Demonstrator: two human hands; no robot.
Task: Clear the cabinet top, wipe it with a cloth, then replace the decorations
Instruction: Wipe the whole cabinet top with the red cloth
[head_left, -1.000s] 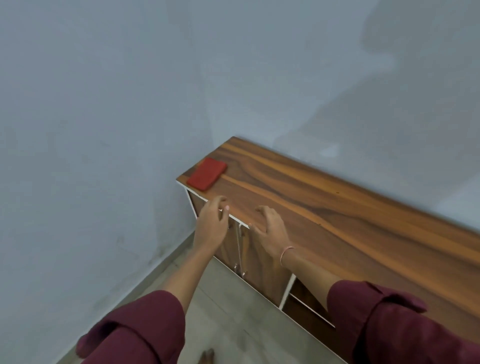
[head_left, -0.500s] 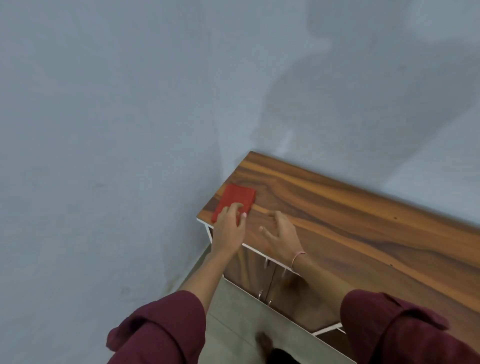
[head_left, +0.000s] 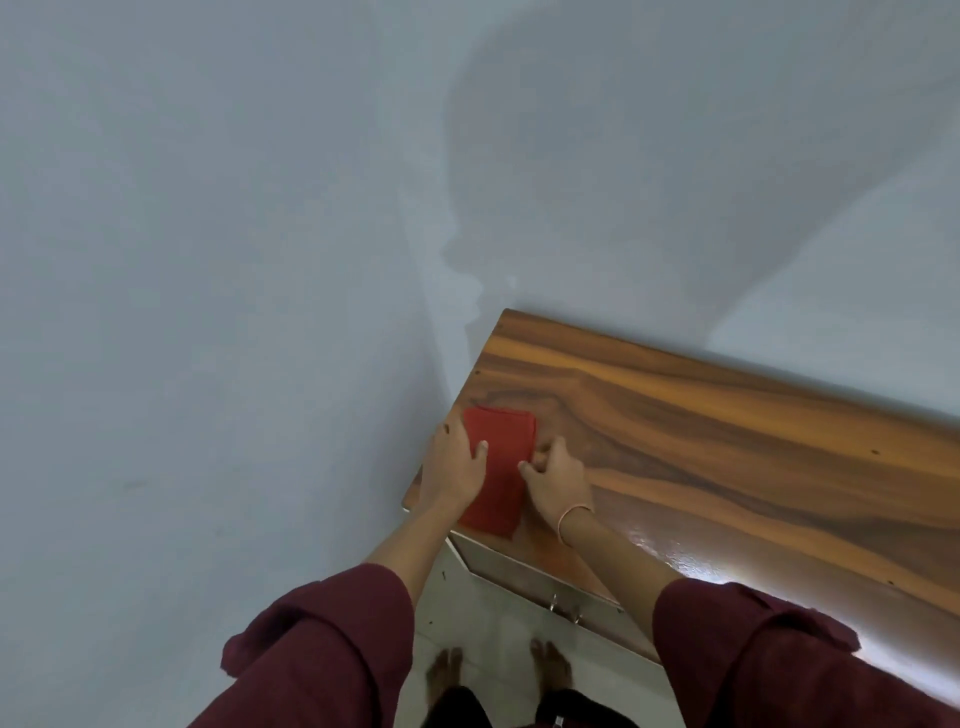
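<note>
A folded red cloth (head_left: 500, 467) lies flat at the left end of the wooden cabinet top (head_left: 727, 447). My left hand (head_left: 454, 465) rests on the cloth's left edge, thumb laid across it. My right hand (head_left: 556, 475) touches the cloth's right edge with its fingertips pinched at the fabric. The cloth stays on the wood between both hands. No decorations show on the cabinet top.
Pale blue walls (head_left: 208, 312) meet in a corner just left of the cabinet's end. Below the front edge are the cabinet doors with small metal handles (head_left: 563, 608). My bare feet (head_left: 498, 675) stand on the grey floor close to the cabinet.
I have stepped closer to the cabinet's left end. My left hand went from the front edge onto the cloth, and my right hand moved left to the cloth's other side.
</note>
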